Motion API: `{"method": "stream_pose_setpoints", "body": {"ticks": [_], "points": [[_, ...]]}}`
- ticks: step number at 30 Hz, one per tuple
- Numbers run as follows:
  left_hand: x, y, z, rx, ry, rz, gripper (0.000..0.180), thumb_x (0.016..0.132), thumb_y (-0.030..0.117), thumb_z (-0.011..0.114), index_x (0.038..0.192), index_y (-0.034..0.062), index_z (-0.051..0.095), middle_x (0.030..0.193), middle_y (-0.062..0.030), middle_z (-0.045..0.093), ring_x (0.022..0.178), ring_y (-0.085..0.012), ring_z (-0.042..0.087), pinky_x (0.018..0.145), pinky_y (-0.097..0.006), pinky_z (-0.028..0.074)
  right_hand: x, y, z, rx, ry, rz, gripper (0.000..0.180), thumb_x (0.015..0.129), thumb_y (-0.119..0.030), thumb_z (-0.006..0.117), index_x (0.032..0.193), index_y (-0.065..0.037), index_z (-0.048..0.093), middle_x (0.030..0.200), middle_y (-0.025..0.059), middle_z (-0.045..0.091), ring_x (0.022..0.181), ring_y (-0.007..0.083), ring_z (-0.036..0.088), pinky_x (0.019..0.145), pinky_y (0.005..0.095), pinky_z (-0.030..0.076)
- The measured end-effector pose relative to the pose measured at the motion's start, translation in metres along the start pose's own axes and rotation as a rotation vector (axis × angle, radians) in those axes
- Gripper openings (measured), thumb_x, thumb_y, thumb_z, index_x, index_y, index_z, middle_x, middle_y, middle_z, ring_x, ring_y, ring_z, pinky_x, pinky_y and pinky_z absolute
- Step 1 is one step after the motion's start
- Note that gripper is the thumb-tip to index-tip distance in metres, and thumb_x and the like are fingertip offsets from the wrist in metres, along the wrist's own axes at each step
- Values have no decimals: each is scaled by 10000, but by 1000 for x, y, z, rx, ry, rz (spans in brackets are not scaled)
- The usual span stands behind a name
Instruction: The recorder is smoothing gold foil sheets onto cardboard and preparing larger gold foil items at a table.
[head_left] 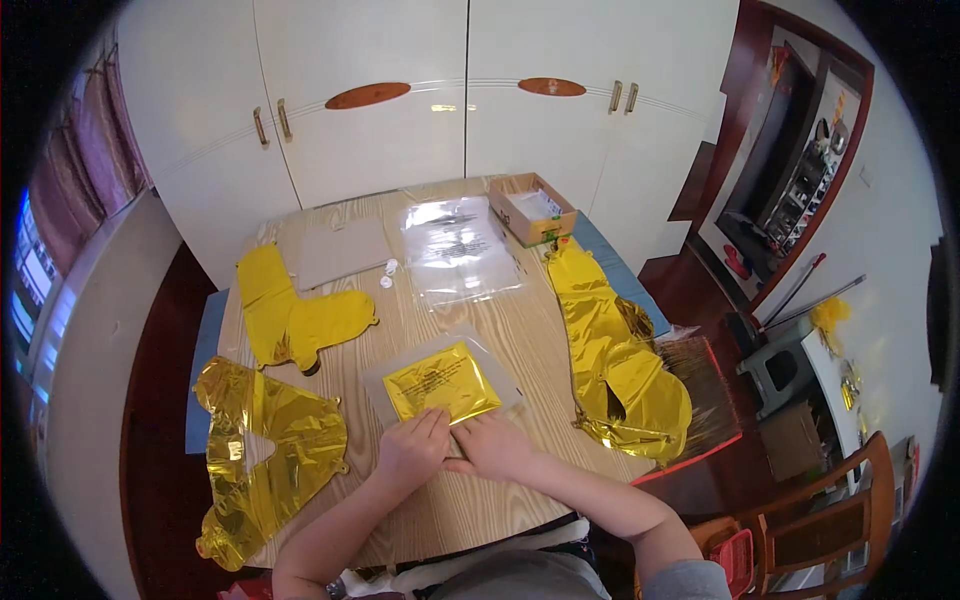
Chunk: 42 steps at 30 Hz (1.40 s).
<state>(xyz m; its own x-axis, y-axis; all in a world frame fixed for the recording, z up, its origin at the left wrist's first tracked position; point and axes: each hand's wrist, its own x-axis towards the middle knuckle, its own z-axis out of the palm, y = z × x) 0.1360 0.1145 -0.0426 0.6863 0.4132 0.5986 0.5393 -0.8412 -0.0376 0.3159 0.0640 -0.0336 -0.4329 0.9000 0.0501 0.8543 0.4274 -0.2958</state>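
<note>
A folded gold foil balloon (425,383) lies in a frosted plastic bag (507,385) with dark print across its front, at the near middle of the table. My left hand (413,447) has its fingers together on the bag's near edge, over the foil. Beside it, my right hand (492,447) is closed at the same edge, its thumb pointing toward the left hand. Both hands grip the bag there, and the fingertips are partly hidden. Flat gold foil balloons spread out on either side: one near left (285,430), one farther left (290,315), and crumpled foil (610,350) on the right.
Clear plastic bags (460,255) lie toward the table's far side, by an open cardboard box (540,230). Small white discs (387,282) lie near a pale flat sheet (345,252). White cabinets (370,140) stand behind the table; a wooden chair (825,540) is at right.
</note>
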Motion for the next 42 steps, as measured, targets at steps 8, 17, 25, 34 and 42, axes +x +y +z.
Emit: {"method": "stream_pose_setpoints", "body": {"ticks": [8, 17, 25, 34, 42], "points": [[-1, 6, -2, 2, -4, 18, 275, 762, 204, 698, 972, 27, 696, 979, -97, 716, 891, -202, 702, 672, -317, 555, -56, 7, -5, -197, 99, -124, 757, 913, -565, 515, 1357, 46, 472, 1414, 224, 466, 1357, 357, 395, 1141, 465, 270], [-1, 3, -4, -111, -148, -76, 274, 761, 271, 720, 946, 69, 700, 965, -75, 708, 830, -205, 684, 627, -305, 544, -75, 2, -4, -124, 98, -142, 771, 911, -567, 531, 1368, 50, 457, 1444, 191, 454, 1366, 357, 396, 1130, 500, 284], [22, -13, 6, -279, -340, 167, 566, 871, 433, 619, 1349, 142, 540, 1425, -144, 472, 1323, -386, 415, 1096, -488, 324, -80, -14, -3, -80, 85, -165, 708, 933, -508, 534, 1349, 61, 470, 1414, 221, 470, 1334, 370, 428, 1116, 455, 333], [19, -8, 11, -257, -367, 76, 639, 874, 538, 567, 1369, 137, 520, 1451, -136, 451, 1351, -364, 396, 1114, -495, 299, -57, 45, -68, 324, -157, -192, 459, 942, -373, 565, 1246, -30, 591, 1228, 190, 617, 1158, 345, 580, 995, 425, 455], [16, -8, 15, -190, -385, 77, 758, 855, 612, 543, 1440, 141, 440, 1485, -159, 414, 1365, -461, 349, 1072, -695, 213, 92, 263, -144, -19, 489, 334, 266, 860, -220, 587, 1048, -76, 707, 984, 165, 698, 937, 336, 665, 831, 437, 525]]}}
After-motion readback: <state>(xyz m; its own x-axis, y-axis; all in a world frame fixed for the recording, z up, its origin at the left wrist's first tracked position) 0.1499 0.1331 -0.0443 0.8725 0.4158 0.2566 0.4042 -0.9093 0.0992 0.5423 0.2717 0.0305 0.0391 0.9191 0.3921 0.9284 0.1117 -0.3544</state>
